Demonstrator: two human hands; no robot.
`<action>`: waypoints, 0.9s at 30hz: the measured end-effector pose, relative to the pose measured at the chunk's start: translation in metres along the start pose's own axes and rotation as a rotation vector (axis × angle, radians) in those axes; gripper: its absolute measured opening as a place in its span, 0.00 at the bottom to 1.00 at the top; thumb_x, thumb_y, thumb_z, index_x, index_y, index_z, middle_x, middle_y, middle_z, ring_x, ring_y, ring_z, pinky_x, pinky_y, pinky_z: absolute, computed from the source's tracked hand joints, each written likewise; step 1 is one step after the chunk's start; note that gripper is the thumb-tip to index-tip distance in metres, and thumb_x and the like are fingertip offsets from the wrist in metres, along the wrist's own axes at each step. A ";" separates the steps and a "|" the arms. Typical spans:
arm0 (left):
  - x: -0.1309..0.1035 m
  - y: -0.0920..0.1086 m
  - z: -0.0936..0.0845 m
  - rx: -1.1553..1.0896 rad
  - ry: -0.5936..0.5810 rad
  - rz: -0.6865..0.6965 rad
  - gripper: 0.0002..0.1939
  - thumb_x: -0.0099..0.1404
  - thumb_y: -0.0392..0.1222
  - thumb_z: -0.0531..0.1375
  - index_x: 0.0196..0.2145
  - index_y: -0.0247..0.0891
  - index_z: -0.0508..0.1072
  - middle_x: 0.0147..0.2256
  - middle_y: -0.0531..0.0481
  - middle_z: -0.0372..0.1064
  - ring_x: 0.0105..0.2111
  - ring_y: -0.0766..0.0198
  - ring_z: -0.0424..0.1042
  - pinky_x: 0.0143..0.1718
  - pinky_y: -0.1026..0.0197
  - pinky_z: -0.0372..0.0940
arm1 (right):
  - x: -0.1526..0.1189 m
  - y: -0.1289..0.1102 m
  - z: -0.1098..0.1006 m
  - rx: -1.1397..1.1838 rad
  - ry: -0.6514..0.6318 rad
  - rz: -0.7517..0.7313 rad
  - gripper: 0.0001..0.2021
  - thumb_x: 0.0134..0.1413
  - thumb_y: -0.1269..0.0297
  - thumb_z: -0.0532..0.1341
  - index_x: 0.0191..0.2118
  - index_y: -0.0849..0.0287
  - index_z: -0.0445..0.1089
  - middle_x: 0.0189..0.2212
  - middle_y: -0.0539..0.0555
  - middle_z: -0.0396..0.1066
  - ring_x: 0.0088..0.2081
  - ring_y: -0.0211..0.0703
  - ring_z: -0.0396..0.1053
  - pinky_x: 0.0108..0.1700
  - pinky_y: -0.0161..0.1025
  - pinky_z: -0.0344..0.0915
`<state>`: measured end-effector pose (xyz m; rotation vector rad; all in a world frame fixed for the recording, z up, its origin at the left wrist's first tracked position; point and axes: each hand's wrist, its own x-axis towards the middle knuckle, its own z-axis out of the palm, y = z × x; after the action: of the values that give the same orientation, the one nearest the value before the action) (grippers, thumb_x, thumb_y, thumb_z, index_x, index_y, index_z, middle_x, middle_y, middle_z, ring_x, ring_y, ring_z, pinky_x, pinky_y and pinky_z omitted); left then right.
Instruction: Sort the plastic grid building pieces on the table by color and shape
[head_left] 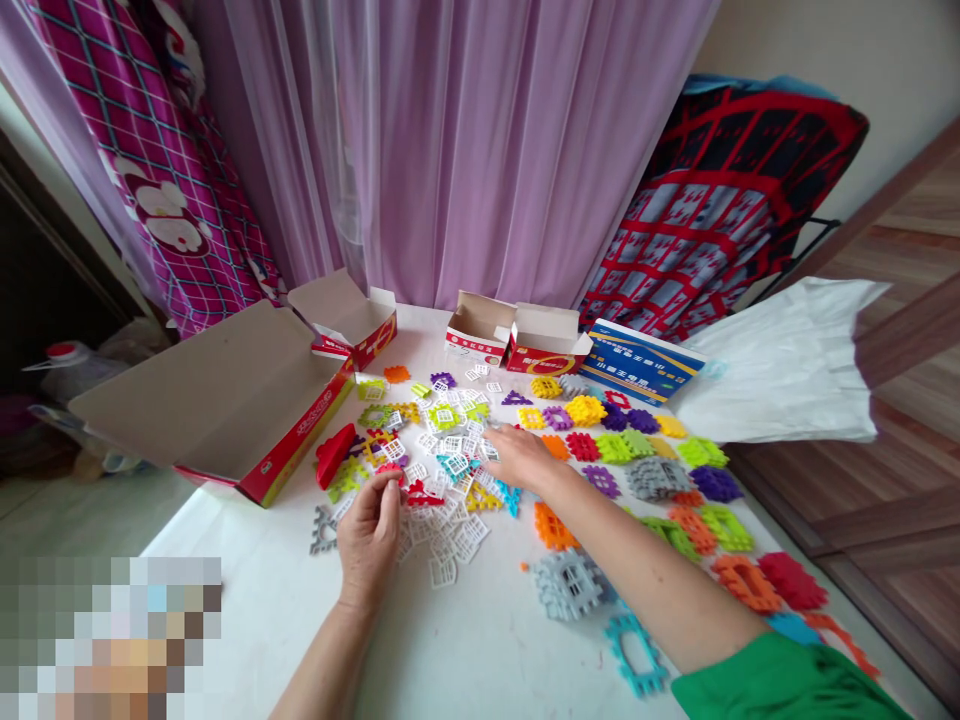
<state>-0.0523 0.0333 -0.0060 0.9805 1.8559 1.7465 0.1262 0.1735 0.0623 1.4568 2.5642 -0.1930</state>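
My left hand (pixel 371 530) is at the left of the pile, its thumb and index finger pinched together beside small red pieces; what they hold is too small to make out. My right hand (pixel 516 458) reaches into the pile from the right, with its fingertips at the white window-shaped pieces (pixel 471 440); whether it grips one is hidden. More white window pieces (pixel 444 545) lie loose between the hands. Around them are a yellow triangular piece (pixel 480 497), a red piece (pixel 424 495) and a grey square piece (pixel 324 530).
Open cardboard boxes (pixel 301 437) (pixel 478 345) stand at the left and back, with a blue box (pixel 641 360) behind right. Coloured interlocking pieces (pixel 656 478) lie in groups at the right. A white bag (pixel 795 370) hangs at the right edge.
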 end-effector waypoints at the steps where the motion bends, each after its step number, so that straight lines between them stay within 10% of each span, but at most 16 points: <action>1: 0.001 -0.001 -0.001 0.017 0.014 0.018 0.17 0.61 0.53 0.58 0.38 0.38 0.76 0.28 0.50 0.74 0.26 0.64 0.72 0.30 0.62 0.68 | 0.002 -0.004 0.002 -0.003 -0.010 -0.012 0.22 0.54 0.63 0.60 0.56 0.57 0.68 0.50 0.62 0.69 0.50 0.52 0.69 0.49 0.43 0.62; 22: 0.015 -0.001 -0.006 -0.102 0.127 -0.035 0.13 0.64 0.45 0.55 0.44 0.40 0.73 0.45 0.47 0.74 0.46 0.61 0.72 0.50 0.58 0.65 | 0.022 -0.076 0.004 0.112 0.053 -0.345 0.17 0.51 0.62 0.62 0.48 0.57 0.72 0.46 0.60 0.74 0.49 0.52 0.69 0.50 0.43 0.63; 27: 0.014 -0.001 -0.005 -0.104 0.122 -0.033 0.13 0.64 0.44 0.54 0.44 0.39 0.72 0.44 0.46 0.75 0.45 0.61 0.73 0.49 0.58 0.66 | 0.035 -0.057 0.007 0.603 -0.056 -0.165 0.28 0.46 0.68 0.63 0.56 0.56 0.65 0.43 0.54 0.74 0.40 0.42 0.71 0.43 0.38 0.66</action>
<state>-0.0655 0.0404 -0.0039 0.8163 1.8221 1.9000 0.0599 0.1723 0.0491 1.3609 2.7042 -1.0923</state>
